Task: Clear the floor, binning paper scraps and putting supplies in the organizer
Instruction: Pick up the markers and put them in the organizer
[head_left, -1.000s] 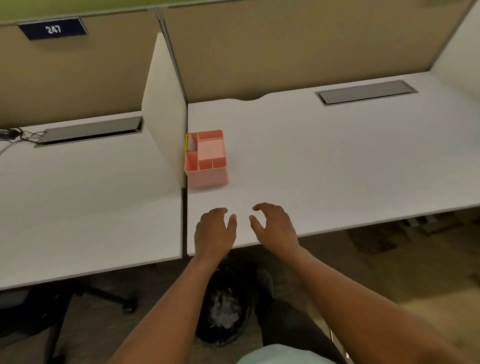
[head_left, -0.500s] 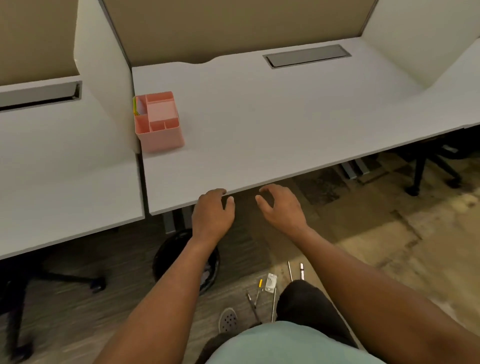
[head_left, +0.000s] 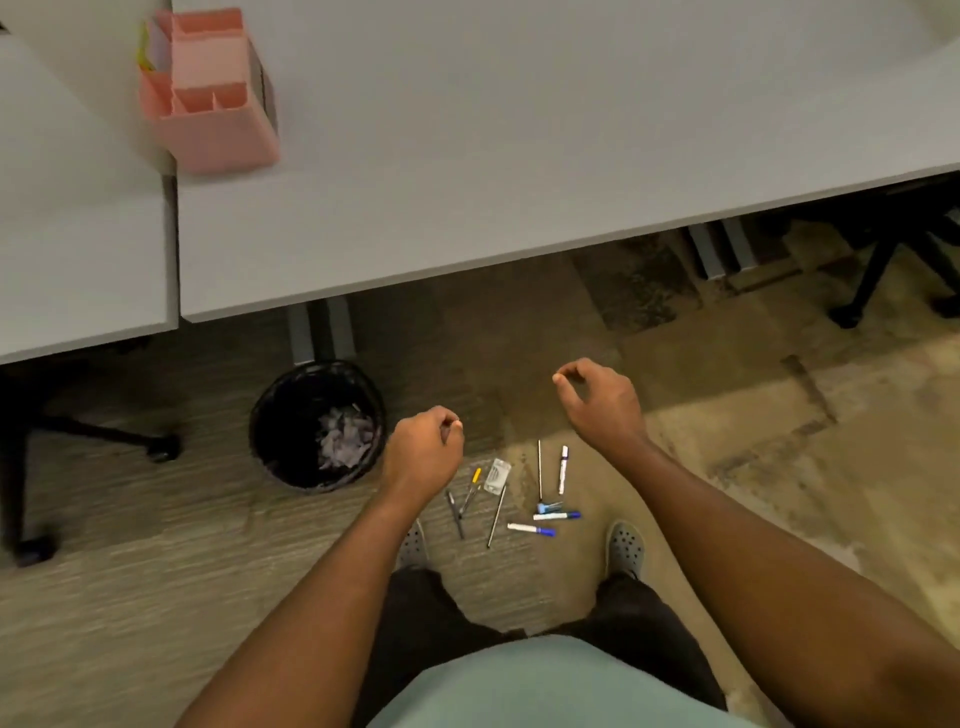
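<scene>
Pink organizer (head_left: 208, 93) on desk (head_left: 519, 156), approx 11 o'clock from you. Black bin (head_left: 318, 425) on floor at 10 o'clock, paper scraps (head_left: 345, 437) inside. Your left hand (head_left: 423, 453) hovers just right of bin, fingers loosely curled, holding nothing. Below, btwn your shoes: scattered supplies, i.e. pens (head_left: 462, 506), small clear packet (head_left: 497, 475), thin rods (head_left: 540, 467), markers w/ blue caps (head_left: 556, 515). Your right hand (head_left: 602, 402) hovers at 1 o'clock, fingers loosely curled, empty.
</scene>
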